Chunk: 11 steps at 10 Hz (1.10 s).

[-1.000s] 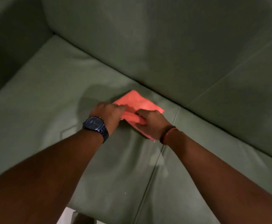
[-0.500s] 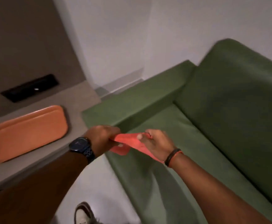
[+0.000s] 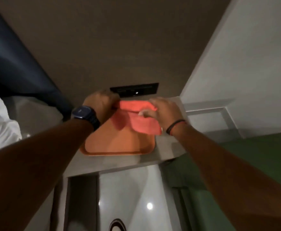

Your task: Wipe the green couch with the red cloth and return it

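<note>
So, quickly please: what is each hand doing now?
Left hand: closed, holding the cloth.
Right hand: closed, holding the same cloth, above the tray.

The flat orange plastic tray (image 3: pixel 118 145) has bare room in its lower half, mid-frame. A brown wall (image 3: pixel 119 47) with a black panel (image 3: pixel 134 90) blocks the far side. A dark blue curtain (image 3: pixel 11 64) crowds the left, a white wall (image 3: pixel 253 55) the right.

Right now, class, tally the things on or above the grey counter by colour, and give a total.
Red: 1, red cloth
Orange: 1, orange tray
Black: 1, black wall panel
Total: 3
</note>
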Available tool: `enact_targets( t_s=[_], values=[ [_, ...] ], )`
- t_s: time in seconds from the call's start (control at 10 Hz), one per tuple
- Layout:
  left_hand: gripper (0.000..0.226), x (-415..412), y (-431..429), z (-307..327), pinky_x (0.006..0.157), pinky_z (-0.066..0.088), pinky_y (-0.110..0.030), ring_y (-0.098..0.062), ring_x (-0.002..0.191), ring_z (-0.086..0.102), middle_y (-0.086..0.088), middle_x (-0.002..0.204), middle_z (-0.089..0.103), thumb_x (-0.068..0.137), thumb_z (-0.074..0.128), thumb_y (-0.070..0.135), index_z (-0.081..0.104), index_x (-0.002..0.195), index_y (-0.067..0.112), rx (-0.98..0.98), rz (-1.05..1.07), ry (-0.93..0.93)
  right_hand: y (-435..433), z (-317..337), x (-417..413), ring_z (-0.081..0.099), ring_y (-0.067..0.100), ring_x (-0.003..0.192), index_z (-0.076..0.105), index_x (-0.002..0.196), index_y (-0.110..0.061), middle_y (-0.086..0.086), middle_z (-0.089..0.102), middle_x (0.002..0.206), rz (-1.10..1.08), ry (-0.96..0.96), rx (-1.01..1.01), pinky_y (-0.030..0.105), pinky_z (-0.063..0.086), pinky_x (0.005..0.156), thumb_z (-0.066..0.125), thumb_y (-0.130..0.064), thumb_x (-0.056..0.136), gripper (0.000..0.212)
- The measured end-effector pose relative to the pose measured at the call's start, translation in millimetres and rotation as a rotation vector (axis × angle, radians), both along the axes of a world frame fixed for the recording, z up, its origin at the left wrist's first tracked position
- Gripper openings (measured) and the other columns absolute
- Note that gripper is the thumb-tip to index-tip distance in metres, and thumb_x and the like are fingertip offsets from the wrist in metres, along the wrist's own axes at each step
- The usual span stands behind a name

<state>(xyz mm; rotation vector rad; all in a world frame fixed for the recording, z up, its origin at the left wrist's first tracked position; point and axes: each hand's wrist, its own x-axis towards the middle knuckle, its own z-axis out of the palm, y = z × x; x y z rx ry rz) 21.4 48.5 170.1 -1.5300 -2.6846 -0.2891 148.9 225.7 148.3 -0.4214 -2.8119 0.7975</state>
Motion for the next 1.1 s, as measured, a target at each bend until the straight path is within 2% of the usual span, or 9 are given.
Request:
enact_targets(
  t_s=[0.1,0.2,0.3,0.4,0.5,0.6,0.7,0.9,1.1],
  values=[
    [0.005,-34.2,-1.8,-38.8,0.062,0.047,-0.047,-0.042,0.074,0.055,-0.025,0.082,0.064,0.076,0.059,0.005,0.061,0.080,0.003,0.119,-0.033,0.110,2.9,-44.0,-31.8,0.061,0.037,0.066,0.060,0.082,-0.010,0.018,0.060,0.080,-0.009,0.217,0.320,0.043,0.049,0.051,0.069,-0.054,0.070,0.046],
    [0.019,-47.5,-16.4,-104.9,0.061,0.046,-0.045,-0.039,0.073,0.054,-0.020,0.085,0.064,0.088,0.050,0.022,0.063,0.086,0.009,0.125,-0.024,0.120,-2.7,-116.3,-41.8,0.060,0.033,0.060,0.064,0.083,-0.011,0.016,0.060,0.073,0.114,0.299,0.458,0.036,0.048,0.045,0.061,-0.055,0.076,0.045],
    [0.031,-36.5,-39.0,-184.8,0.076,0.047,-0.049,-0.039,0.088,0.055,-0.018,0.103,0.064,0.093,0.044,0.036,0.060,0.111,0.015,-0.180,-0.002,-0.076,-17.1,-195.3,-32.9,0.062,0.032,0.070,0.065,0.097,-0.012,0.016,0.064,0.081,0.331,0.047,0.442,0.037,0.050,0.057,0.057,-0.063,0.074,0.057],
    [0.067,-20.4,-60.9,-256.3,0.098,0.040,-0.048,-0.035,0.117,0.043,-0.008,0.134,0.046,0.074,0.056,0.065,0.040,0.129,0.031,-0.523,0.044,-0.368,-36.4,-255.9,-17.0,0.051,0.034,0.113,0.042,0.131,-0.022,0.016,0.051,0.127,0.316,-0.338,0.301,0.045,0.042,0.092,0.055,-0.083,0.059,0.095],
    [0.094,-19.3,-63.1,-295.3,0.109,0.021,-0.056,-0.035,0.137,0.019,-0.005,0.154,0.018,0.063,0.038,0.086,0.015,0.139,0.037,-0.321,0.169,-0.402,-46.0,-287.6,-24.2,0.018,0.038,0.140,0.015,0.145,-0.028,0.020,0.020,0.153,0.209,-0.245,0.276,0.055,0.022,0.111,0.039,-0.086,0.066,0.101],
    [0.108,-32.1,-49.3,-314.3,0.109,0.014,-0.059,-0.034,0.141,0.006,-0.003,0.157,0.003,0.056,0.030,0.092,-0.009,0.140,0.037,-0.274,0.200,-0.296,-45.3,-301.6,-52.2,0.002,0.038,0.143,0.002,0.147,-0.030,0.021,0.004,0.156,0.175,-0.202,0.264,0.058,0.007,0.113,0.035,-0.084,0.070,0.099],
    [0.122,-44.7,-38.4,-326.2,0.110,0.011,-0.057,-0.033,0.141,-0.001,-0.003,0.157,-0.004,0.047,0.045,0.092,-0.015,0.139,0.036,-0.322,0.228,-0.327,-44.1,-311.8,-74.5,0.001,0.037,0.144,0.004,0.146,-0.031,0.018,0.002,0.157,0.189,-0.251,0.258,0.058,0.007,0.114,0.038,-0.077,0.074,0.092],
    [0.141,-54.1,-32.2,-336.7,0.113,0.006,-0.053,-0.032,0.141,-0.005,-0.005,0.156,-0.009,0.034,0.048,0.095,-0.014,0.141,0.027,-0.430,0.222,-0.337,-43.1,-332.7,-79.1,-0.004,0.032,0.145,0.001,0.145,-0.036,0.009,0.000,0.159,0.262,-0.421,0.316,0.058,0.003,0.116,0.032,-0.081,0.073,0.090],
    [0.140,-50.7,-27.9,-326.6,0.112,0.001,-0.053,-0.033,0.141,-0.009,-0.008,0.156,-0.011,0.038,0.056,0.090,-0.018,0.140,0.028,-0.373,0.207,-0.233,-44.5,-319.5,-76.6,0.002,0.035,0.144,0.006,0.147,-0.028,0.015,0.005,0.158,0.150,-0.244,0.322,0.059,0.006,0.114,0.034,-0.084,0.070,0.099]
  ],
)
